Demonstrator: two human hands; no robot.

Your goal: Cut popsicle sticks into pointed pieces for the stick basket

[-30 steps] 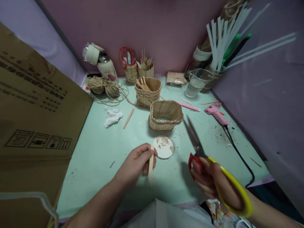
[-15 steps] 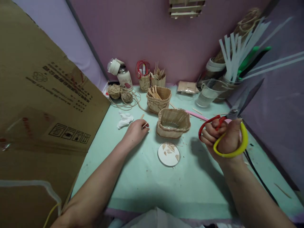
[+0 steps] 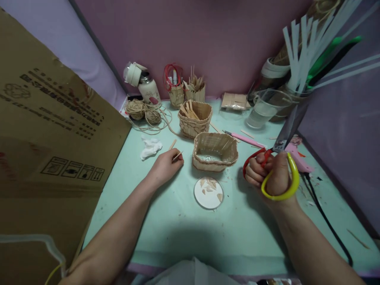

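My right hand [image 3: 268, 174] is closed around the red and yellow handles of a pair of scissors [image 3: 286, 132], held above the table with the blades pointing up and away. My left hand [image 3: 168, 164] is low over the table at the left, its fingers pinched on a thin wooden stick [image 3: 178, 156]. Beyond those fingers lies a flat wooden strip [image 3: 172, 144]. Between my hands stands a small woven basket [image 3: 215, 158] with a braided rim. In front of it is a round white dish [image 3: 208, 204] with several pointed wood pieces [image 3: 211, 184] on it.
Behind stand a second basket [image 3: 194, 126] with sticks, twine balls [image 3: 136, 109], a bottle [image 3: 150, 92] and a clear cup [image 3: 258, 117]. A pink pen-like knife [image 3: 245, 138] and a pink glue gun [image 3: 298, 156] lie right. A cardboard box [image 3: 59, 158] walls the left; white tissue [image 3: 151, 147] lies nearby.
The scissors and my right hand have come a little left, and the blades stand more upright. My left hand still pinches the stick. The whole view has shifted slightly.
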